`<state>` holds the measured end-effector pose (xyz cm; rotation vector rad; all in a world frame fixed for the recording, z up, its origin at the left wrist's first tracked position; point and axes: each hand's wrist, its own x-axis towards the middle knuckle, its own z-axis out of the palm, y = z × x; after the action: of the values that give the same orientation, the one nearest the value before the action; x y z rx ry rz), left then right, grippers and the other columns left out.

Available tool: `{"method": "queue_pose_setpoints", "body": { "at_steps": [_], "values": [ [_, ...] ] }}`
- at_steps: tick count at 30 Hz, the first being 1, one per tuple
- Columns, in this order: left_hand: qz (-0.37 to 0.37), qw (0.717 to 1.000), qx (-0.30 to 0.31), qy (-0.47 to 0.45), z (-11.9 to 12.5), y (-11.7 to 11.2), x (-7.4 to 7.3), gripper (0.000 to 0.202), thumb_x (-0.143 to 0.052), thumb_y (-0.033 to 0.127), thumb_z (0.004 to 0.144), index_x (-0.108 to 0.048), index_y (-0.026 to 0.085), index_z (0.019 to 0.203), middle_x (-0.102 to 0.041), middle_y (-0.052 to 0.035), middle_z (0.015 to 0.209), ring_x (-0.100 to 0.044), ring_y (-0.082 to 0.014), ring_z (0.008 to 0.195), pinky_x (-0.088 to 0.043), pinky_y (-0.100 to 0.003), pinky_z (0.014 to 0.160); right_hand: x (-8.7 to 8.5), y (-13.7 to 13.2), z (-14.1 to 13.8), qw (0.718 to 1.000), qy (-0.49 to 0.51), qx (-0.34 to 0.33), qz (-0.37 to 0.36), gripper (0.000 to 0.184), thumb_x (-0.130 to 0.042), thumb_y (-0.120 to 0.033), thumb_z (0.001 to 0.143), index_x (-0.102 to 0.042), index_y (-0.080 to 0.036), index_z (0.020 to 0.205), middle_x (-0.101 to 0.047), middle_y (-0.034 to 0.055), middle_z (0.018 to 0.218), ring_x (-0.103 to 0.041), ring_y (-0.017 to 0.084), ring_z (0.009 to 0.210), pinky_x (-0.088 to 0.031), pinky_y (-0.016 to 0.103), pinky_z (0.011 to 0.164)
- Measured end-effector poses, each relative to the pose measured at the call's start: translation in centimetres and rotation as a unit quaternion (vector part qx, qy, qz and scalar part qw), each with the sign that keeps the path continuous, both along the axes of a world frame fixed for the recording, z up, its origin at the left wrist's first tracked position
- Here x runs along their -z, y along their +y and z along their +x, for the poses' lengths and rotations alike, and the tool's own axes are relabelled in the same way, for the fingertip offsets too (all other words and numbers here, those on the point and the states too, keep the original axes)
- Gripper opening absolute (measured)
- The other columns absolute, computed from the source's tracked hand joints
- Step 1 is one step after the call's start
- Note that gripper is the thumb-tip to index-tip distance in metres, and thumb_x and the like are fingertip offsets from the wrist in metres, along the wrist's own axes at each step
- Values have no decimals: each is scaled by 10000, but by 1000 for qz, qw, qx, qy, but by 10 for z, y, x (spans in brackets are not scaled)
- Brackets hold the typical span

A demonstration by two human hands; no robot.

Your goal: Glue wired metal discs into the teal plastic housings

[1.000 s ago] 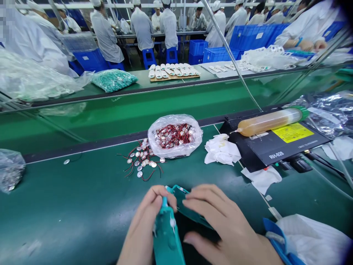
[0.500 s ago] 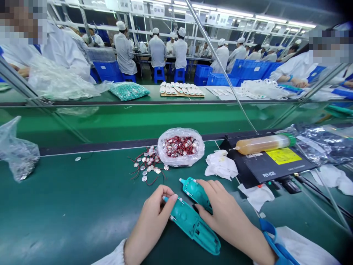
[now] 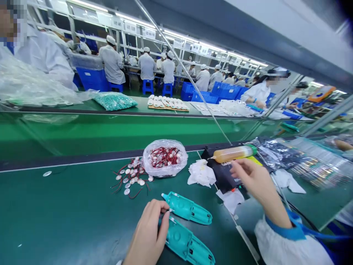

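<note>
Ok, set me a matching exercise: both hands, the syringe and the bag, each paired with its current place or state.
1. left hand
2. right hand
3. amber-filled syringe
4. clear plastic bag

A. lying on a black box
B. holding red-wired metal discs
C. raised in mid-air, fingers pinched
D. closed on a teal plastic casing

Pairs: 1-D, 2-C, 3-A, 4-B

Long factory hall, strip lights [image 3: 165, 36] under a pale ceiling panel [image 3: 248, 29], white steel frames [image 3: 129, 35] overhead. Rows of workers [image 3: 146, 66] in white coats and caps, on blue stools [image 3: 148, 87], blue crates [image 3: 204, 97] stacked nearby. Green table [image 3: 140, 105] opposite. Floor mostly hidden, possibly green.
</note>
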<state>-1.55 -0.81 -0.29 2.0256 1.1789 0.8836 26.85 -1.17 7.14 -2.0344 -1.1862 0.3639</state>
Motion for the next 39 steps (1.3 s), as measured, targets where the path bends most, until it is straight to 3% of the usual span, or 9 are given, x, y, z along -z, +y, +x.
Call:
{"method": "queue_pose_setpoints", "body": {
  "at_steps": [2, 5, 9, 14, 22, 27, 32, 39],
  "values": [
    [3, 1000, 5, 14, -1, 2, 0, 160, -424, 293, 886, -558, 223, 832, -598, -42, 750, -590, -216, 684, -486, -331, 654, -7, 10, 35, 996, -22, 87, -19, 204, -559, -330, 835, -564, -187, 688, -629, 64, 621, -613, 212, 607, -482, 353, 663],
    [-3, 1000, 4, 29, -3, 4, 0, 163, -433, 321, 880, -557, 229, 827, -609, -31, 739, -599, -210, 663, -489, -314, 637, -6, 30, 75, 987, 18, 140, -80, 364, -555, -412, 873, -564, -168, 603, -577, 41, 529, -574, 168, 530, -475, 312, 575],
    [-10, 999, -6, 35, -2, 6, 0, 153, -450, 333, 866, -563, 236, 831, -620, -21, 730, -605, -204, 647, -489, -294, 610, 7, 58, 93, 973, 105, 167, -119, 319, -536, -432, 913, -607, -138, 812, -616, -8, 710, -573, 100, 563, -504, 260, 565],
    [13, 999, -8, 45, -2, 5, -3, 160, -443, 340, 861, -559, 241, 810, -611, -19, 717, -607, -206, 643, -491, -294, 616, 13, 70, 86, 956, 207, 193, -76, 240, -547, -358, 924, -596, -131, 985, -628, 26, 875, -610, 120, 672, -532, 268, 594],
    [45, 998, -22, 38, -3, 4, -3, 182, -438, 366, 867, -557, 236, 915, -594, -35, 808, -620, -221, 702, -494, -291, 592, 6, 52, 65, 938, 271, 196, 87, 273, -509, -377, 941, -578, -127, 1025, -623, 25, 864, -616, 126, 664, -539, 273, 578],
    [47, 998, -19, 49, -2, 5, -3, 164, -430, 353, 880, -547, 245, 920, -590, -29, 824, -616, -211, 681, -496, -283, 588, -1, 40, 39, 942, 229, 157, 190, 257, -511, -374, 933, -580, -126, 927, -607, -13, 726, -591, 106, 547, -525, 248, 518],
    [47, 997, -1, 66, -5, 9, 5, 152, -416, 341, 892, -522, 245, 945, -587, -32, 864, -605, -185, 645, -503, -274, 592, 3, 31, 14, 946, 134, 117, 270, 361, -668, -489, 701, -587, -142, 759, -637, 58, 642, -604, 203, 479, -520, 315, 424],
    [72, 995, 11, 64, -7, 11, 13, 161, -378, 336, 906, -499, 237, 944, -579, -32, 872, -610, -166, 631, -516, -267, 582, 14, 27, 16, 943, 26, 130, 305, 399, -664, -514, 601, -599, -147, 745, -680, 114, 670, -667, 304, 614, -541, 362, 488]
  ]
}}
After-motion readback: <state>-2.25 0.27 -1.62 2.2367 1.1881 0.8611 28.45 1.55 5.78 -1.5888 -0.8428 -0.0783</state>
